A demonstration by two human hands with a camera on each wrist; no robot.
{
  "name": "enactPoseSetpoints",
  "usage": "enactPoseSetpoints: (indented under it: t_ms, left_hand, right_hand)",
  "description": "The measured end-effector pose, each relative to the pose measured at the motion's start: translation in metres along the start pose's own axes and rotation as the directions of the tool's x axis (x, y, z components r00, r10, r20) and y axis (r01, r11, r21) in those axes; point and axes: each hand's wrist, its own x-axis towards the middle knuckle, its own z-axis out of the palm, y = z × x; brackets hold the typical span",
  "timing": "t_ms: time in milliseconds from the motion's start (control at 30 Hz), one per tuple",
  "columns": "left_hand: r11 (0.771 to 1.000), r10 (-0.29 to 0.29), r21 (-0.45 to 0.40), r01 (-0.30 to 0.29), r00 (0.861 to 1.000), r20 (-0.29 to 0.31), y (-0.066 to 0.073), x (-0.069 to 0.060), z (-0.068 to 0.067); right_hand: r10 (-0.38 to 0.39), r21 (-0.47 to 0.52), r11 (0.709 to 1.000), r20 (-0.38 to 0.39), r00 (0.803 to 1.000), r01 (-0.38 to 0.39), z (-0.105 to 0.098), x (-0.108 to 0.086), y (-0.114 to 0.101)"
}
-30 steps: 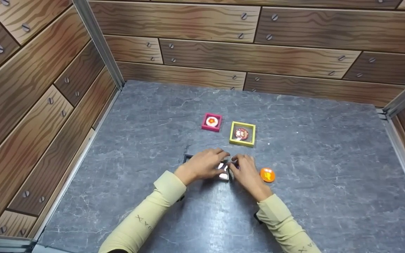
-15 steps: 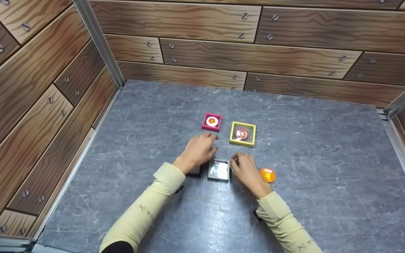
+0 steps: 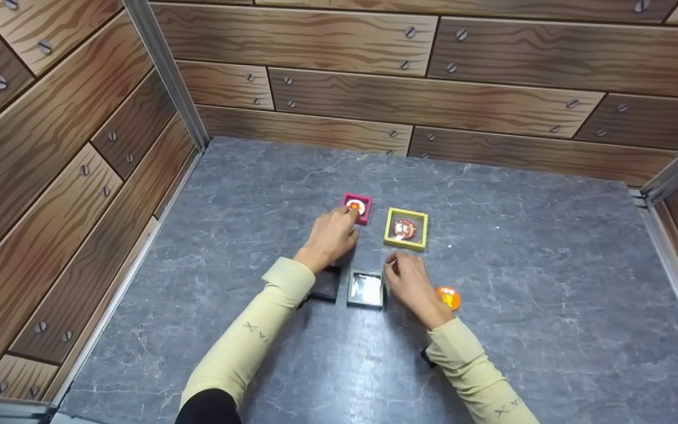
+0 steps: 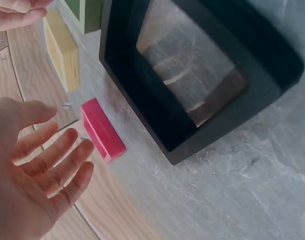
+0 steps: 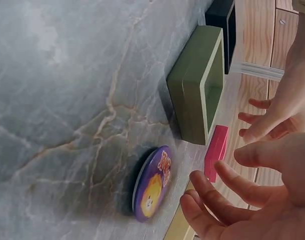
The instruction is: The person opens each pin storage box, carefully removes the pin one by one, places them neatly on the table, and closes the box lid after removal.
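Where the grey, veined tabletop (image 3: 551, 265) meets wood-patterned panels (image 3: 339, 88), several small square boxes and round badges lie loosely around the two hands. A yellow box (image 3: 404, 245) with a red badge (image 3: 404, 229) inside stands beside the pink box (image 4: 106, 127), on its right and slightly nearer the person. Closer still are a black box (image 4: 227, 131), partly covered by the left arm in the head view, and a green box (image 5: 192, 80) just right of it, its inside bright with glare. An orange badge (image 3: 448, 298) lies by the right wrist, partly hidden, and a purple badge (image 5: 153, 185) with a yellow figure rests flat near the right hand (image 3: 412, 285), whose loosely bent fingers are apart and hold nothing. The left hand (image 3: 328, 237) reaches to the pink box, its fingers loosely spread around nothing; whether a fingertip touches cannot be told. Small and low-walled, that box stands at the far side of the group; its white badge (image 3: 361, 204) has an orange-red centre, partly covered by a finger.
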Motion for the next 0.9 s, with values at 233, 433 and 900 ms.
enactPoseSetpoints:
  t_ms: [233, 433, 900]
  left_hand:
    - [0.999, -0.034, -0.002, 0.034, 0.999, -0.01, -0.001, 0.012, 0.007]
    - [0.995, -0.058, 0.086, 0.059, 0.998, -0.013, 0.003, 0.027, 0.016]
    - [0.959, -0.215, 0.186, 0.214, 0.976, -0.015, 0.01, 0.047, 0.034]
  right_hand:
    - [0.084, 0.031, 0.996, 0.056, 0.995, -0.086, 0.002, 0.008, -0.002]
    - [0.102, 0.046, 0.994, 0.054, 0.993, -0.104, 0.003, 0.017, 0.003]
    - [0.072, 0.163, 0.983, 0.064, 0.995, -0.081, 0.022, 0.033, 0.002]
